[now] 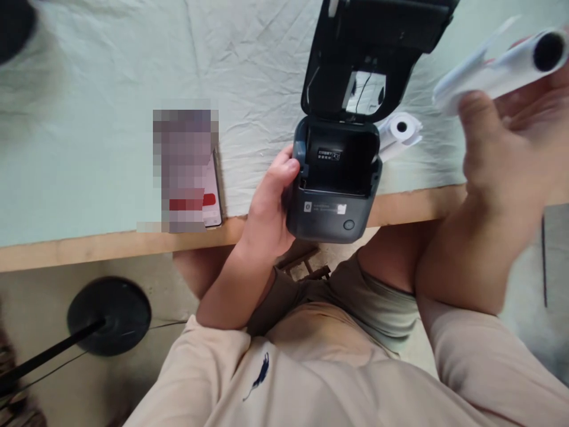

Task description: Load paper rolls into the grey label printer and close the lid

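Note:
A dark portable label printer [329, 216] is held by my left hand [273, 201], whose fingers wrap its left side. Its lid [368, 41] is swung up, and the paper bay inside shows no roll. Out to the right, my right hand [502, 130] grips a white paper roll [511, 71] with a black core, its loose end sticking up. The thumb lies across the roll's near side; the other fingers are partly hidden behind it. A smaller white paper roll [400, 133] lies on the table just right of the printer, partly covered by it.
A phone [213, 201], mostly blurred out, lies near the edge of the table [111, 148], which has a pale green cover and a wooden front edge [111, 249]. Below left, a round black stand base [111, 314] with a pole and cable rests on the floor.

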A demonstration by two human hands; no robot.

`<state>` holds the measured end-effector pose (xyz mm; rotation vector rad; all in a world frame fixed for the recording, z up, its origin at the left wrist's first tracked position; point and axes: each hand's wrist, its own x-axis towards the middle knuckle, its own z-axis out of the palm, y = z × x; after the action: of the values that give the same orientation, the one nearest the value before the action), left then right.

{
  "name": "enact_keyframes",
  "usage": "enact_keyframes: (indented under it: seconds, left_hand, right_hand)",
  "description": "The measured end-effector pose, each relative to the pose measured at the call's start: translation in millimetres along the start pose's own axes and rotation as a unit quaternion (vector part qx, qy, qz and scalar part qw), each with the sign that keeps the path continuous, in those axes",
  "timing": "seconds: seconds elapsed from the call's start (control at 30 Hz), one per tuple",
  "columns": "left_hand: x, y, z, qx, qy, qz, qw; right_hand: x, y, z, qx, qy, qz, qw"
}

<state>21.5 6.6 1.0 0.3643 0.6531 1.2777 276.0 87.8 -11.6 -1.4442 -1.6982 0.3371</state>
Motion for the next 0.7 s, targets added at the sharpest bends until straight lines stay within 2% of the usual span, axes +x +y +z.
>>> enact_keyframes:
  seconds: [0.03, 0.13, 0.3, 0.43, 0.5, 0.6, 0.7]
  left_hand:
    - [0.1, -0.3, -0.2, 0.001, -0.001, 0.002, 1.0]
    - [0.4, -0.7, -1.0, 0.016, 0.001, 0.002, 1.0]
    - [1.2, -1.0, -2.6, 0.029, -0.001, 0.006, 1.0]
    - [1.5, -1.6, -2.9, 0.031, 0.003, 0.003, 1.0]
    - [1.3, -2.0, -3.4, 0.025, 0.001, -0.002, 1.0]
    - [1.2, -3.0, -6.3, 0.019, -0.005, -0.016, 1.0]
    - [1.5, -4.1, -11.2, 0.025, -0.015, -0.022, 0.999]
  right_hand:
    - [0.5, 2.4, 0.4, -0.034, 0.007, 0.016, 0.999]
    - [-4.7, -4.0, -2.8, -0.102, -0.045, 0.06, 0.992]
    - [-29.0, -39.7, -7.8, -0.105, 0.008, -0.04, 0.994]
    - [-38.8, -56.9, 17.2, -0.178, -0.105, -0.034, 0.978]
    - [-38.4, -57.8, 32.8, -0.19, -0.129, -0.009, 0.973]
    - [-36.8, -53.7, 44.9, -0.141, -0.125, -0.012, 0.982]
    - [-37.2, -49.7, 34.2, -0.029, -0.078, -0.053, 0.995]
